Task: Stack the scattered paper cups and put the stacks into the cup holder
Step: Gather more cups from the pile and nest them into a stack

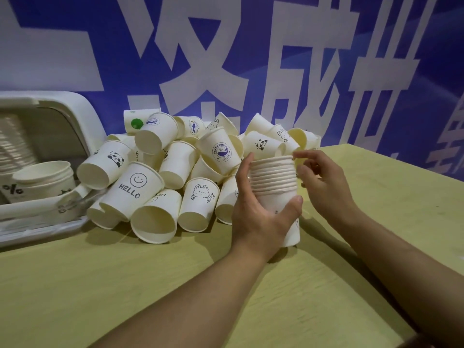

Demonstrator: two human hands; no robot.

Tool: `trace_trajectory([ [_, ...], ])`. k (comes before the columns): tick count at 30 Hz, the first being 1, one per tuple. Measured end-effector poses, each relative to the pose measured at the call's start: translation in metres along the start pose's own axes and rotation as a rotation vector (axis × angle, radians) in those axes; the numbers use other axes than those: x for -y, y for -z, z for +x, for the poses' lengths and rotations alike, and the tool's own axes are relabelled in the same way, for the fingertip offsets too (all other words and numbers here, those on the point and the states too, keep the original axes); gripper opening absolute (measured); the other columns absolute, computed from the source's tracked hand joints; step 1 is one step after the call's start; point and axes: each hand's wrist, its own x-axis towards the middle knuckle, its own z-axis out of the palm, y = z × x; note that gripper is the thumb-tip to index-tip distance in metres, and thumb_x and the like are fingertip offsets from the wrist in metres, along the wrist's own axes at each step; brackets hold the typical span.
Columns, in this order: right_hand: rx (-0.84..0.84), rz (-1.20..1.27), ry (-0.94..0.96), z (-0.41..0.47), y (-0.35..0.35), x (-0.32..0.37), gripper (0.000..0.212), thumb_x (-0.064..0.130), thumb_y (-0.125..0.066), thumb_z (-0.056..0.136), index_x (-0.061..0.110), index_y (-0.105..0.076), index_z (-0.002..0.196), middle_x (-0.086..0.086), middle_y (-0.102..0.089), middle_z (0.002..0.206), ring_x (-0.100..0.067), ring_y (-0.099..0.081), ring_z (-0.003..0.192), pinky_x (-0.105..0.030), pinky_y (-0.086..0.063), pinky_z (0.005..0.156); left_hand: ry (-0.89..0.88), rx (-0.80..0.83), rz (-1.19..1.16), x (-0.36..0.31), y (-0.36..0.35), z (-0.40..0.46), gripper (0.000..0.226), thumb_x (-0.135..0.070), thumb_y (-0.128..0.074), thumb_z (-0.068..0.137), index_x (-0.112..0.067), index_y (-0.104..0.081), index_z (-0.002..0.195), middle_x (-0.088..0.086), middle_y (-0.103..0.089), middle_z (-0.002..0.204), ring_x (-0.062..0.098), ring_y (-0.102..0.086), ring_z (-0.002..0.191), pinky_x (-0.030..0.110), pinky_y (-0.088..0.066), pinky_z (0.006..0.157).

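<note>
A stack of several white paper cups (275,179) stands upright on the table, and my left hand (261,209) grips it around the middle. My right hand (319,182) hovers beside the stack's rim on the right, fingers loosely curled, fingertips near the top cup, holding nothing. A heap of loose printed paper cups (160,177) lies on its sides behind and left of the stack. The white cup holder (82,114) lies at far left with stacked cups (15,146) inside it.
The yellow-green table (376,222) runs to the right and toward me. A blue wall with big white characters (226,59) stands right behind the cups. A short cup stack (45,177) sits at the holder's mouth.
</note>
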Motion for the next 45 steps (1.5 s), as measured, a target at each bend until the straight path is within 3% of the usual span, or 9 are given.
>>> trace_trajectory([
  [4,0.015,-0.179,0.021,0.003,-0.002,-0.015,0.033,0.015,-0.063,0.093,0.034,-0.058,0.119,-0.002,-0.057,0.097,-0.013,-0.054,0.08,-0.036,-0.055,0.078,-0.035,-0.08,0.005,-0.009,0.009,-0.006,0.097,-0.043,-0.08,0.072,-0.057,-0.015,0.143,-0.027,-0.044,0.129,0.0,-0.055,0.113,0.014,-0.051,0.086],
  [9,0.005,-0.297,0.025,0.002,-0.004,-0.017,0.043,0.019,-0.072,0.088,0.023,-0.056,0.128,-0.001,-0.05,0.124,-0.006,-0.05,0.096,-0.03,-0.049,0.091,-0.046,-0.104,0.077,-0.023,0.034,-0.007,0.097,-0.048,-0.077,0.071,-0.055,-0.015,0.146,-0.008,-0.047,0.14,0.019,-0.061,0.112,0.044,-0.059,0.086],
  [14,0.081,-0.41,0.086,0.027,-0.016,-0.012,0.057,0.032,-0.078,0.082,0.029,-0.052,0.133,-0.005,-0.043,0.14,-0.024,-0.04,0.125,-0.031,-0.033,0.1,-0.028,-0.082,0.089,-0.026,0.06,-0.031,0.086,-0.056,-0.075,0.066,-0.065,-0.025,0.136,-0.031,-0.059,0.12,-0.004,-0.063,0.102,0.018,-0.052,0.084],
  [21,0.09,-0.376,-0.043,0.056,-0.043,-0.002,0.065,0.023,-0.077,0.084,0.026,-0.046,0.141,-0.008,-0.039,0.147,-0.031,-0.049,0.124,-0.043,-0.048,0.099,0.076,-0.099,-0.083,-0.022,0.078,-0.028,0.08,-0.059,-0.076,0.064,-0.064,-0.034,0.132,-0.002,-0.064,0.127,0.018,-0.069,0.106,0.048,-0.057,0.093],
  [25,-0.015,-0.353,-0.032,0.058,-0.04,0.001,0.055,0.021,-0.077,0.083,0.024,-0.052,0.131,-0.006,-0.048,0.135,-0.029,-0.056,0.113,-0.038,-0.054,0.09,0.097,-0.065,-0.055,-0.015,0.079,-0.026,0.081,-0.064,-0.075,0.062,-0.069,-0.032,0.131,-0.005,-0.067,0.123,0.016,-0.07,0.104,0.049,-0.057,0.092],
  [30,-0.195,0.029,-0.053,0.023,-0.022,0.023,0.046,0.023,-0.074,0.084,0.028,-0.048,0.122,-0.001,-0.049,0.122,-0.02,-0.062,0.102,-0.039,-0.061,0.079,0.112,0.006,-0.042,-0.011,0.079,-0.023,0.083,-0.066,-0.072,0.061,-0.068,-0.031,0.134,-0.022,-0.064,0.12,0.0,-0.068,0.1,0.031,-0.057,0.089],
  [34,-0.044,0.386,-0.045,-0.013,-0.023,0.048,0.047,0.027,-0.067,0.084,0.036,-0.043,0.123,-0.002,-0.05,0.122,-0.019,-0.063,0.103,-0.031,-0.059,0.079,0.11,0.06,-0.038,-0.011,0.077,-0.021,0.084,-0.064,-0.073,0.063,-0.071,-0.029,0.135,-0.021,-0.059,0.131,0.0,-0.067,0.103,0.031,-0.057,0.088],
  [38,0.233,0.462,0.008,-0.019,-0.031,0.058,0.06,0.024,-0.06,0.081,0.048,-0.043,0.134,0.004,-0.048,0.127,-0.015,-0.06,0.109,-0.033,-0.058,0.085,0.091,0.154,0.013,-0.016,0.085,-0.023,0.091,-0.06,-0.074,0.071,-0.07,-0.017,0.142,-0.029,-0.05,0.129,-0.011,-0.061,0.101,0.011,-0.053,0.073],
  [45,0.253,0.603,-0.131,-0.021,-0.028,0.057,0.02,0.038,-0.048,0.097,0.026,-0.063,0.103,-0.003,-0.06,0.107,-0.025,-0.059,0.099,-0.032,-0.054,0.073,0.038,0.282,0.211,-0.028,0.089,-0.027,0.108,-0.059,-0.069,0.074,-0.07,0.014,0.143,-0.011,-0.05,0.144,0.004,-0.062,0.108,0.021,-0.051,0.084],
])
